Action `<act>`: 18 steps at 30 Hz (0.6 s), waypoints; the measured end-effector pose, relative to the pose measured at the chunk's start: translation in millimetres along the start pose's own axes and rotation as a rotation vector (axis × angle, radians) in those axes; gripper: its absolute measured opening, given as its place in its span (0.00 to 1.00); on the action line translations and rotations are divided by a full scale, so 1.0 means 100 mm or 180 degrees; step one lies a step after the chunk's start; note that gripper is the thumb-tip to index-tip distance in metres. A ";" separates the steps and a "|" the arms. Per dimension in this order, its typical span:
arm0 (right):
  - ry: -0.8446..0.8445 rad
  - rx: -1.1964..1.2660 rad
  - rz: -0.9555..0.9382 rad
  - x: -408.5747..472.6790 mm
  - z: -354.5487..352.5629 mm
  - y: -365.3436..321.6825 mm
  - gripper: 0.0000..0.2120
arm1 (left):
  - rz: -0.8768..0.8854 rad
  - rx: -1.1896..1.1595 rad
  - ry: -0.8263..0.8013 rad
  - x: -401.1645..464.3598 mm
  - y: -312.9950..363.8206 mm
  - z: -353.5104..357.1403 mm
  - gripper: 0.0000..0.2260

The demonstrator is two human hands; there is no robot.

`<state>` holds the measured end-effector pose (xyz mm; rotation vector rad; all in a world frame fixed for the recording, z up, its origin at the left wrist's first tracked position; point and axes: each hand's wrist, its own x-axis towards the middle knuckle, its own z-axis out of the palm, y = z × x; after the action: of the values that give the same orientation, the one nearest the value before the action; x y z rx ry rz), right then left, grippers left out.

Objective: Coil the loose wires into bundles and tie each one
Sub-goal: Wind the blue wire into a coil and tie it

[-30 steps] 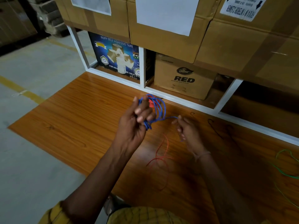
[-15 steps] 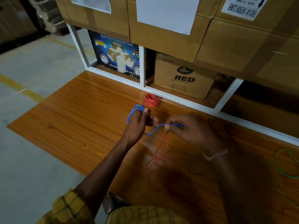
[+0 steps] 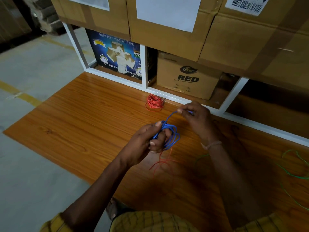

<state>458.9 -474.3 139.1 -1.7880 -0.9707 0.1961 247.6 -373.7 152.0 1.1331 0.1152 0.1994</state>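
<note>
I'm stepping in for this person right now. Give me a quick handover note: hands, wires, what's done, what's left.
Left hand grips the blue wire coil. Right hand pinches its free end, raised above the coil.
Red bundle lies coiled on the wooden board by the white rack.
Left: tie off the blue coil, then coil and tie the loose red wire and green wire.

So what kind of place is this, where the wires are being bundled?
Most likely a warehouse or stockroom. Large taped cardboard cartons sit on a white metal rack, a box of adhesive tape is stored beneath, and the concrete floor carries a yellow painted line.
</note>
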 end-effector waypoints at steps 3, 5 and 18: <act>-0.0278 -0.0114 0.0039 -0.20 0.14 0.13 0.06 | 0.0288 -0.0266 0.0152 0.03 0.10 0.04 0.17; -0.0449 -0.0280 0.0056 -0.39 0.24 0.13 0.05 | 0.0510 -0.0533 0.0381 0.09 0.15 0.02 0.17; -0.0242 -0.0741 -0.0773 -0.83 0.28 -0.63 0.04 | 0.0663 0.1768 0.1389 0.35 -0.01 -0.10 0.15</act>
<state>356.2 -503.1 155.3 -1.8618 -1.2985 -0.0028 279.7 -357.6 147.7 1.6418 0.4620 0.6280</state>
